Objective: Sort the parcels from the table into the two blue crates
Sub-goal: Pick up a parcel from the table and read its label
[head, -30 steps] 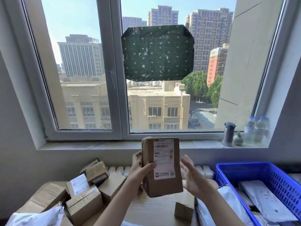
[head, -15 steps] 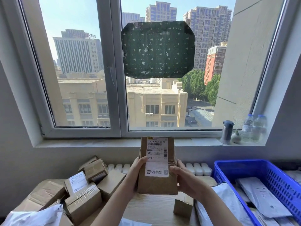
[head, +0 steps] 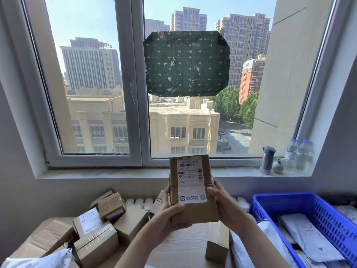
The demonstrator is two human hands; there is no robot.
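Cardboard is what I am gripping: a brown parcel (head: 193,209), raised above the middle of the table (head: 185,246), towards its far edge. My left hand (head: 166,215) is wrapping the lower left corner with its thumb across the front. My right hand (head: 222,206) is clasping the right side, fingers curled behind.

I am reading the white label (head: 191,180), so I judge the step in hand is deciding which crate this one belongs in. To do that well I am keeping my thumbs clear of the print, the face square to me and the grip low and firm.

The parcel is standing upright, its long axis running vertically, the label facing me with its barcode end at the top. The one blue crate (head: 270,202) I am seeing is sitting by the table's right edge, holding white mailers (head: 309,238); the other is lying out of view. Loose boxes (head: 96,238) are crowding the left edge.
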